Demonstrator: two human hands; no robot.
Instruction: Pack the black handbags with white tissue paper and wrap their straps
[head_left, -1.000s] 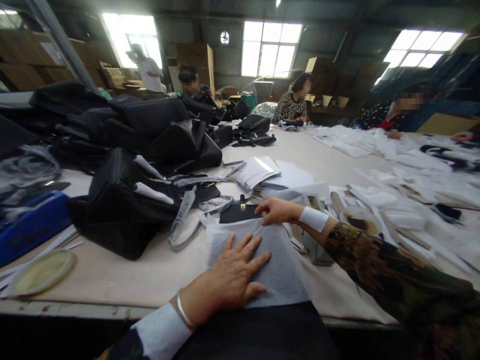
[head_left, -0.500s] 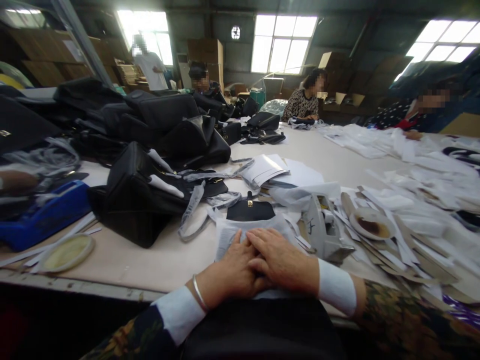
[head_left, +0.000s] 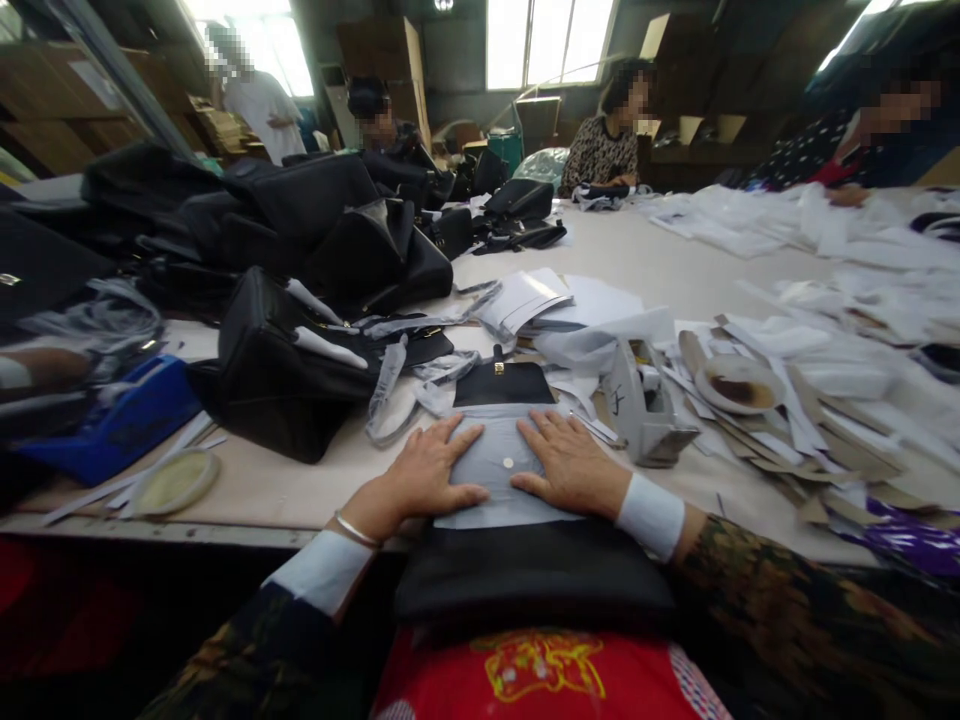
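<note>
A sheet of thin grey tissue paper (head_left: 501,465) lies over a black flap piece (head_left: 495,384) with a small gold clasp, at the near edge of the table. My left hand (head_left: 424,475) presses flat on the paper's left side, fingers spread. On the right side my right hand (head_left: 570,470) lies flat in the same way. A small round bump shows through the paper between the two hands. Below the paper a black bag panel (head_left: 532,580) hangs over the table edge toward my lap.
Black handbags (head_left: 285,370) pile up at left beside a blue box (head_left: 120,425) and a round lid (head_left: 176,482). A grey tape dispenser (head_left: 645,410), a dish (head_left: 739,385) and paper scraps lie at right. Several people sit at the far side of the table (head_left: 675,270).
My hands went from stacked in the middle of the paper to spread apart, one on each side. The camera tilted down, showing my lap.
</note>
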